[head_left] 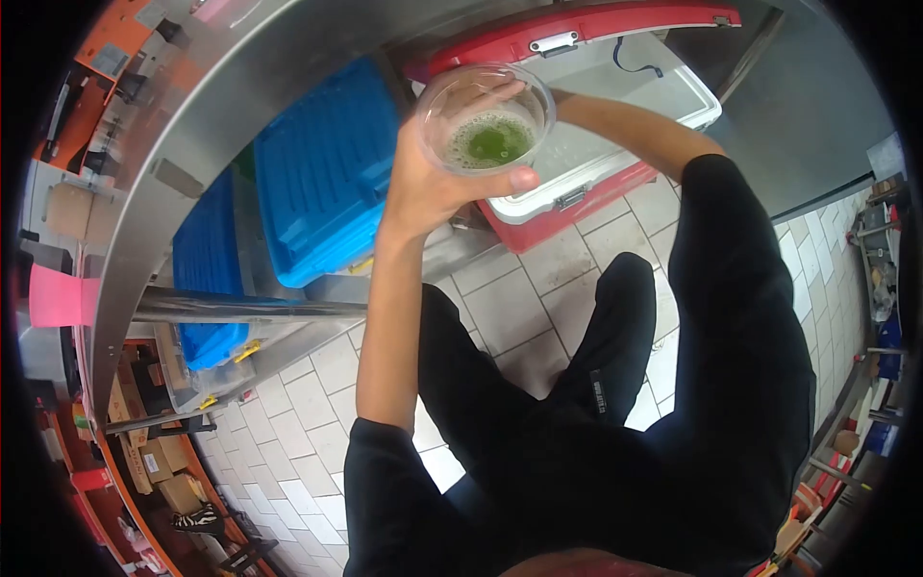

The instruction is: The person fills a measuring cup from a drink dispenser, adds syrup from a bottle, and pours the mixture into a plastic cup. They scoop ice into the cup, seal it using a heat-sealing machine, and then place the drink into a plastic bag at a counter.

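A clear plastic cup (445,144) with foamy green liquid in it is held up by my left hand (435,185). The thumb lies along the near side of the cup, and fingers show through its clear wall. My right forearm reaches over the cooler, its wrist passing behind the cup, so my right hand (565,108) is mostly hidden and its fingers do not show clearly. Beneath both arms is a red and white cooler (562,216), its red lid (615,21) raised and its white inside visible.
Left of the cooler stand blue-lidded bins (322,173) under a metal counter (216,82). A metal leg (250,306) crosses in front of them. Shelves with boxes (178,490) line the lower left, more shelves the right edge. White tiles (500,298) cover the floor.
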`<state>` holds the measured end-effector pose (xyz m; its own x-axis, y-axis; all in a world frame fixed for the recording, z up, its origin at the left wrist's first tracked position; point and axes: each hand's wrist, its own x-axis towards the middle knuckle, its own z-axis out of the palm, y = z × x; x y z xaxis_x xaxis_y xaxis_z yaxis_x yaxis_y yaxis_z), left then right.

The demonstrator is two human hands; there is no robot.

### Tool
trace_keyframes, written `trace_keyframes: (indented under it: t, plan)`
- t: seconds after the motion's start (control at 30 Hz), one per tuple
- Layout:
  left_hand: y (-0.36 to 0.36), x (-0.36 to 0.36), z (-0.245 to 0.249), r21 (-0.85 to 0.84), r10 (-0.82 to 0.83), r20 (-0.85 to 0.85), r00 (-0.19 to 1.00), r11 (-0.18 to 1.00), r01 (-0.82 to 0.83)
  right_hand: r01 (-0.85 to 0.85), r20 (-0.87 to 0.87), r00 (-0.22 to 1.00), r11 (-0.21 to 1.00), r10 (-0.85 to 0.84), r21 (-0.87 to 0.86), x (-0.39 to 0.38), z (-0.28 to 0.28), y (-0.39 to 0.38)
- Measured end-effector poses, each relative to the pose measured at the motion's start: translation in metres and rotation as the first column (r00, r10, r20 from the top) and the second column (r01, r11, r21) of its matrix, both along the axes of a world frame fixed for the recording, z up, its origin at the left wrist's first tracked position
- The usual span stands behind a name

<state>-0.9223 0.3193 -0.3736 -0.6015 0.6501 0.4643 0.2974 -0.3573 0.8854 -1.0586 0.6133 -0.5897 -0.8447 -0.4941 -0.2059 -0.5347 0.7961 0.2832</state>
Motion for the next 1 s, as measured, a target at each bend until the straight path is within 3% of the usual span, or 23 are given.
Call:
trace_keyframes:
  t: [0.03, 0.1, 0.17, 0.23, 0.27, 0.33, 0.47, 0.53, 0.6, 0.63, 0.67, 0.7, 0.73, 0.77, 0.83, 0.93, 0.97, 1.0]
  plan:
    - [0.0, 0.002, -0.001, 0.04, -0.03, 0.092, 0.995, 0.999, 0.026, -0.001, 0.011, 1.0, 1.0, 0.001, 0.003, 0.006, 0.002, 0.009]
    - [0.001, -0.006, -0.006, 0.022, -0.014, 0.029, 0.999, 1.0, 0.013, -0.027, -0.153, 0.987, 0.992, 0.046, 0.126, 0.013, 0.016, 0.038]
    - [0.001, -0.005, -0.009, -0.005, -0.003, -0.03, 1.0, 1.0, 0.003, 0.269, -0.111, 0.961, 0.944, -0.251, 0.191, 0.024, 0.02, 0.067]
    - [0.002, -0.001, -0.003, 0.017, 0.017, 0.011, 1.0, 1.0, -0.018, 0.307, -0.133, 0.951, 0.799, -0.279, 0.518, 0.027, -0.018, 0.105]
    - [0.002, -0.002, -0.001, 0.017, 0.018, 0.002, 1.0, 1.0, -0.018, 0.311, -0.142, 0.95, 0.799, -0.279, 0.514, 0.028, -0.016, 0.11]
    - [0.001, -0.003, 0.0, -0.035, 0.031, 0.031, 0.999, 0.999, -0.03, 0.377, 0.012, 0.906, 0.821, -0.423, 0.428, 0.029, -0.016, 0.115]
    - [0.003, -0.004, 0.001, 0.038, 0.055, 0.093, 0.994, 0.998, -0.059, 0.32, -0.007, 0.943, 0.902, -0.332, 0.291, 0.031, -0.005, 0.134]
    - [0.001, -0.012, -0.005, -0.057, 0.083, -0.261, 0.962, 0.993, -0.101, 0.498, -0.224, 0.858, 0.853, -0.462, 0.152, 0.034, 0.0, 0.124]
    - [0.001, -0.007, -0.011, -0.036, 0.06, -0.148, 0.987, 0.997, -0.066, 0.384, -0.157, 0.917, 0.918, -0.367, 0.098, 0.042, 0.027, 0.113]
    - [0.002, -0.006, -0.011, 0.009, 0.037, -0.066, 0.997, 0.999, -0.036, 0.363, -0.024, 0.931, 0.918, -0.364, 0.162, 0.051, 0.049, 0.09]
    - [0.002, -0.007, -0.011, 0.011, 0.039, -0.059, 0.997, 0.999, -0.038, 0.359, -0.018, 0.932, 0.918, -0.362, 0.166, 0.045, 0.013, 0.094]
    - [0.0, -0.006, -0.01, -0.023, 0.05, -0.072, 0.996, 0.998, -0.052, 0.231, -0.007, 0.973, 0.962, -0.232, 0.149, 0.04, -0.054, 0.104]
    - [0.001, -0.005, -0.008, -0.057, 0.054, -0.093, 0.994, 0.997, -0.06, 0.104, -0.007, 0.995, 0.986, -0.104, 0.127, 0.04, -0.088, 0.112]
    - [0.003, -0.003, -0.006, -0.056, 0.044, -0.1, 0.994, 0.997, -0.05, 0.115, -0.015, 0.993, 0.985, -0.115, 0.127, 0.046, -0.075, 0.109]
    - [0.005, -0.001, -0.003, -0.019, 0.066, -0.047, 0.997, 0.998, -0.067, 0.07, 0.236, 0.96, 0.944, -0.152, 0.323, 0.054, -0.028, 0.085]
    - [0.003, 0.0, -0.002, -0.036, 0.07, 0.025, 0.997, 0.997, -0.07, 0.177, 0.287, 0.914, 0.919, -0.286, 0.351, 0.055, -0.015, 0.07]
    - [0.003, -0.003, -0.001, -0.023, 0.079, 0.013, 0.997, 0.997, -0.079, 0.174, 0.271, 0.921, 0.917, -0.281, 0.359, 0.048, -0.018, 0.075]
    - [0.002, -0.008, 0.001, -0.058, 0.096, -0.171, 0.981, 0.993, -0.107, 0.148, 0.21, 0.943, 0.891, -0.257, 0.429, 0.034, -0.027, 0.08]
